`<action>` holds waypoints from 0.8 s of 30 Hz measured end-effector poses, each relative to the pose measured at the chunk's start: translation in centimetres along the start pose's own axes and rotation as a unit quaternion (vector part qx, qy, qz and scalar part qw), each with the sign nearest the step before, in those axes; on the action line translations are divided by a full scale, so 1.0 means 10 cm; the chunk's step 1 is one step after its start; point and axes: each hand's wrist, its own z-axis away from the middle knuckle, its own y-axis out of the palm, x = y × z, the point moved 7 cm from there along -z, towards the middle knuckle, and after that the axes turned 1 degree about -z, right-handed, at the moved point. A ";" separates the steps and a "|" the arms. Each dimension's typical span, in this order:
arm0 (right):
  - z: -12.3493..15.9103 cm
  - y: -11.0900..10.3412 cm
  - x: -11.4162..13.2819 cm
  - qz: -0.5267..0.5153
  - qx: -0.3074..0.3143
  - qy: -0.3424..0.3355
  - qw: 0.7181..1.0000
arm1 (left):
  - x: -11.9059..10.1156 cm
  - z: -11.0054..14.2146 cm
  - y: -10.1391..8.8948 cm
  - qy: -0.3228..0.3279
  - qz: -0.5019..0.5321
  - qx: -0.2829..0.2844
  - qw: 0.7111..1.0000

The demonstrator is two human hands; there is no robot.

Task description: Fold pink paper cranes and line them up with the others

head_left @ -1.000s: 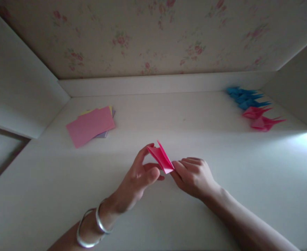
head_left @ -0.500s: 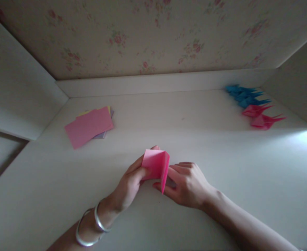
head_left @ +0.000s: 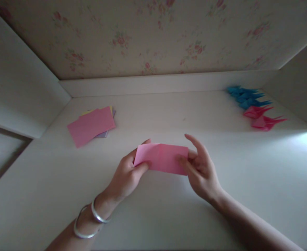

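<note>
Opened flat from the half-folded shape of a moment earlier, the creased pink paper (head_left: 166, 157) lay stretched above the white tabletop (head_left: 153, 216), its ends pinched by the left hand (head_left: 127, 174) and the right hand (head_left: 202, 170), its centre crease exposed.

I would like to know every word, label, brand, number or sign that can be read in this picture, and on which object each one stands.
There are no readable texts.
Creased pink sheet between the hands: no writing seen.
Paper stack: no print seen on the pink top sheets.
Blue origami figures and pink origami figures: no marks seen; too small and blurred to exclude tiny ones.
Wallpaper: flowers only, no letters seen.
</note>
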 end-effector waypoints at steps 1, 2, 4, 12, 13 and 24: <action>-0.01 0.00 -0.03 -0.040 -0.008 0.008 0.999 | 0.02 0.00 0.00 -0.012 0.043 -0.007 0.999; -0.01 -0.01 -0.05 -0.067 -0.019 0.018 0.997 | 0.03 0.00 0.01 -0.021 0.092 -0.011 0.995; -0.02 -0.02 -0.08 -0.090 -0.036 0.034 0.995 | 0.03 0.01 0.05 -0.029 0.184 -0.004 0.982; -0.05 0.04 -0.04 -0.064 -0.009 0.034 0.997 | 0.04 0.06 0.27 -0.074 0.204 0.076 0.973; -0.03 0.08 -0.03 -0.040 0.013 0.029 0.999 | 0.05 0.06 0.25 -0.077 0.184 0.061 0.978; -0.06 0.11 -0.07 -0.045 0.037 0.058 0.997 | 0.21 0.06 0.20 -0.162 0.163 -0.016 0.973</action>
